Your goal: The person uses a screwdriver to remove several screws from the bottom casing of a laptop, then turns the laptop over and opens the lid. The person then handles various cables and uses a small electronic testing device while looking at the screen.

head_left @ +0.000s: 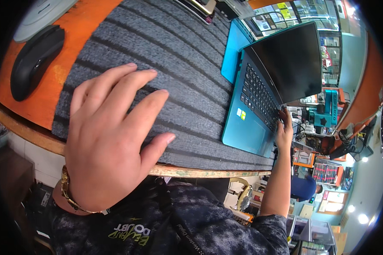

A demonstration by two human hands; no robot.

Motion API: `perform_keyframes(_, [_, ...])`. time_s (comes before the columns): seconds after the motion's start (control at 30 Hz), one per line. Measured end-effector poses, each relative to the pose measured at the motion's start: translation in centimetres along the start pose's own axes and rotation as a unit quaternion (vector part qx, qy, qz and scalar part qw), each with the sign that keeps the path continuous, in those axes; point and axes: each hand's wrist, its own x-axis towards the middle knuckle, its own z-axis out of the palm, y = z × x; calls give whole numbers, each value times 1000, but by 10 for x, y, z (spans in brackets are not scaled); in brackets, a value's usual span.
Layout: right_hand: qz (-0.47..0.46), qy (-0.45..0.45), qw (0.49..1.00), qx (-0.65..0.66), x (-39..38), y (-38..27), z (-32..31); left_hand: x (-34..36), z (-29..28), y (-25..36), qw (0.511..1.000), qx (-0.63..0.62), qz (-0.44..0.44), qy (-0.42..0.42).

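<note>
My left hand (110, 136) lies flat, fingers apart, on a grey striped mat (178, 63) that covers the orange table; it holds nothing. A gold bracelet circles that wrist. At the right, my right hand (284, 127) grips the near right corner of an open teal laptop (251, 114), its fingers on the edge by the keyboard. The laptop's dark screen (291, 59) is raised and tilted back. The laptop rests on the mat's right side.
A black computer mouse (34, 59) sits on the bare orange table (38, 102) at the left, with a grey device (42, 15) behind it. Dark gadgets lie at the mat's far edge. Shop shelves and a person in blue (304, 187) are to the right.
</note>
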Motion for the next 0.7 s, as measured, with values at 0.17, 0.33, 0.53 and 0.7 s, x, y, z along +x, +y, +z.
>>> perform_keyframes(0.17, [18, -8, 1000, -18, 4, -7, 1, -1, 0, 0, 1000, -7, 0, 11])
perform_keyframes(0.33, [6, -2, 999, 47, 1, -10, -3, -1, -1, 0, 1000, -10, -1, 15])
perform_keyframes(0.53, [-48, 54, 997, 11, -54, -57, -4, 0, -3, -1, 1000, -10, -2, 16])
perform_keyframes(0.7, [-152, 133, 970, -139, -147, -79, -9, 2, -4, 3, 1000, 0, 17, 17])
